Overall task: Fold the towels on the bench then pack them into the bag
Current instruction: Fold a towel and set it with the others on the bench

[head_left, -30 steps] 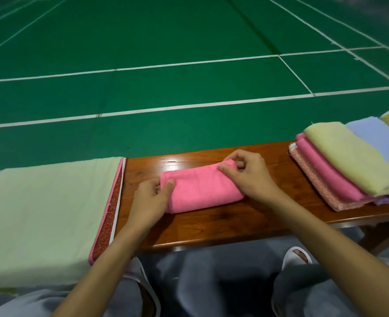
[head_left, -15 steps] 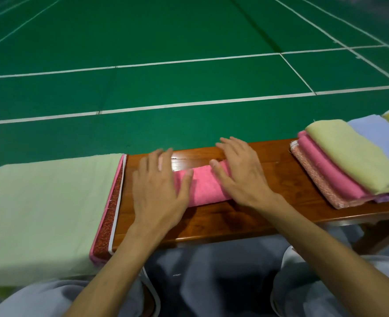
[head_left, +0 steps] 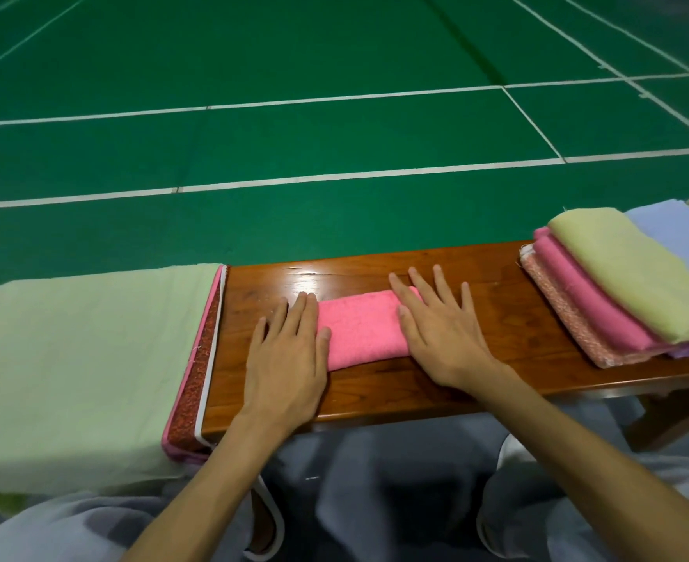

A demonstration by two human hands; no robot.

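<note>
The two hands have slid apart since a moment ago, so more of the pink towel [head_left: 359,326] shows between them. The left hand [head_left: 290,350] and right hand [head_left: 436,322] lie flat with straight fingers, pressing its ends and gripping nothing. The towel lies folded on the shiny brown bench [head_left: 497,318], between a pale green cloth [head_left: 83,350] and a pile of folded towels [head_left: 618,285]. Behind is a green court floor [head_left: 334,54] with white lines.

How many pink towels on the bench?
2: folded pink towel between left hand and right hand; stacked pink towel under the yellow-green towel. Pink edge at left unclear.
</note>
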